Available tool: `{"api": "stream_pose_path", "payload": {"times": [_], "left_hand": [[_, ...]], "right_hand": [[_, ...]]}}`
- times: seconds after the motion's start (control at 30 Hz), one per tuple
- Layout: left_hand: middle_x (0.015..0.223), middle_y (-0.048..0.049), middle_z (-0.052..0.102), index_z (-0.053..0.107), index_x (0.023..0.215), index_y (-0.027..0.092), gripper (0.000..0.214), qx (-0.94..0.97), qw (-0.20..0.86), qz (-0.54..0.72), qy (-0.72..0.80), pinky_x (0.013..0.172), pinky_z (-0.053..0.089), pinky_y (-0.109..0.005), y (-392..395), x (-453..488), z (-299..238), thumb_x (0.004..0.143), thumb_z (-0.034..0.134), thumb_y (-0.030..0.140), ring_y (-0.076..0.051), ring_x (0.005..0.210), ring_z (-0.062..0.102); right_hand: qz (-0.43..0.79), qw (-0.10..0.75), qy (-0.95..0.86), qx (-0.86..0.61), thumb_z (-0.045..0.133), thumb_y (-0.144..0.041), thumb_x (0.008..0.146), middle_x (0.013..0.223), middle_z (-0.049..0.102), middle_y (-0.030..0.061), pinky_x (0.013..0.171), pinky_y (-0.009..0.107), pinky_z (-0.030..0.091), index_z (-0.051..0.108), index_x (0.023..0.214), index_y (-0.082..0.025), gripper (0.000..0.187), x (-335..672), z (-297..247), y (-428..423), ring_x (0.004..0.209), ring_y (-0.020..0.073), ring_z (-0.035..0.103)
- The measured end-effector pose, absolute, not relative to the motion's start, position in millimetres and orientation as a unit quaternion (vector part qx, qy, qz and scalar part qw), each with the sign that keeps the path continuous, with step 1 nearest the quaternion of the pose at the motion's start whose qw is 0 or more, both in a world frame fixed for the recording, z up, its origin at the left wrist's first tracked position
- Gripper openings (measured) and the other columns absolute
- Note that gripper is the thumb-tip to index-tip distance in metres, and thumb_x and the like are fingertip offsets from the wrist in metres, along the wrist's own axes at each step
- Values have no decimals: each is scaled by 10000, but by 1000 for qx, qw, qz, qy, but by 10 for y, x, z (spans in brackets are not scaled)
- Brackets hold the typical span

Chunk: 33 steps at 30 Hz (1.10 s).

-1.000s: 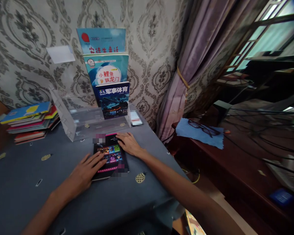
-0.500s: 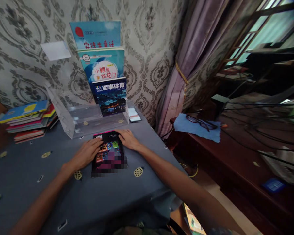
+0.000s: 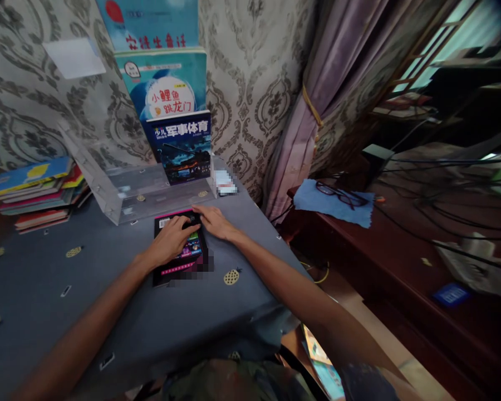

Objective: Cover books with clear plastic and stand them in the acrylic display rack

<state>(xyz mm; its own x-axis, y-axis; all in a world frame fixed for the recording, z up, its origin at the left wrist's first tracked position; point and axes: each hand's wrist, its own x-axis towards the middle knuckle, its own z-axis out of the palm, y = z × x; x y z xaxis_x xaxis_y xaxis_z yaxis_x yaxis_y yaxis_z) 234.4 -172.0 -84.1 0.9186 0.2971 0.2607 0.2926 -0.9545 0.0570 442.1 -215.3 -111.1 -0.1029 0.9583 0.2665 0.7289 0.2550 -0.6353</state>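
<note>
A dark book [image 3: 161,275] with a pink-edged top lies flat on the grey tablecloth, small colour pictures showing on its upper face. My left hand [image 3: 172,240] rests palm-down across that book, fingers stretched towards its right side. Along the upper right edge of the same book lies my right hand [image 3: 215,223], its fingers extended and touching the corner. Behind both hands, a clear acrylic stand [image 3: 104,189] holds a navy book [image 3: 186,150] with a tank cover, a teal book [image 3: 167,75] and a light blue book [image 3: 150,22], stepped one behind another.
A stack of books [image 3: 37,192] sits at the table's left. Beside the stand's right end is a white card or packet [image 3: 224,182], partly blurred. To the right, a dark red desk [image 3: 384,262] carries glasses [image 3: 342,195] on a blue cloth [image 3: 309,201] and tangled cables.
My left hand has slid up and to the right over the book, closer to my right hand. My right hand stays at the book's edge. The view has tilted slightly downwards.
</note>
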Motion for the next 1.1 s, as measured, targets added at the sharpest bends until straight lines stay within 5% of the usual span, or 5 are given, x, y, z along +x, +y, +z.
{"api": "stream_pose_path", "payload": {"times": [0.57,1.1], "left_hand": [[1269,-83,557,582,1365,314,513,986,118,100,64,1006,476,-471,-2487,2035,-660,966,390,54,-236,1173,500],[1305,-86,604,548,1376,281,447,982,86,123,117,993,533,-453,-2649,1485,-661,998,389,103,-225,1195,567]], "right_hand": [[148,299,-731,-595,456,-107,952,1447,584,87,1153,498,327,464,1461,-195,516,4372,-1069,-2203,1332,246,512],[116,256,-743,-607,546,-249,984,1461,560,138,1135,516,311,497,1447,-181,470,4297,-939,-2320,1338,288,496]]}}
